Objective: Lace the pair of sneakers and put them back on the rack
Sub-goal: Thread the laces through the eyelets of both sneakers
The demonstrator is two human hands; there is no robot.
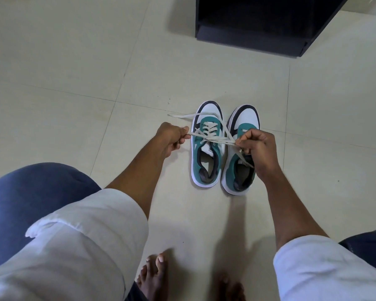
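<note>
Now two sneakers [224,148], two hands [174,137] pinching one lace [213,141].

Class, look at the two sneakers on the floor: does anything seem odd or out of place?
Nothing is damaged or spilled. The only untidy thing is the lace, pulled sideways by the left hand and right hand, one loose end trailing onto the floor.

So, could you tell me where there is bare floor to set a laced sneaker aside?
The tiled floor left of the left sneaker is bare. Bare too is the strip between the sneakers' toes and the dark rack. Crowded: both sneakers sit side by side, left hand and right hand pulling the lace across them; bare feet occupy the near floor.
</note>
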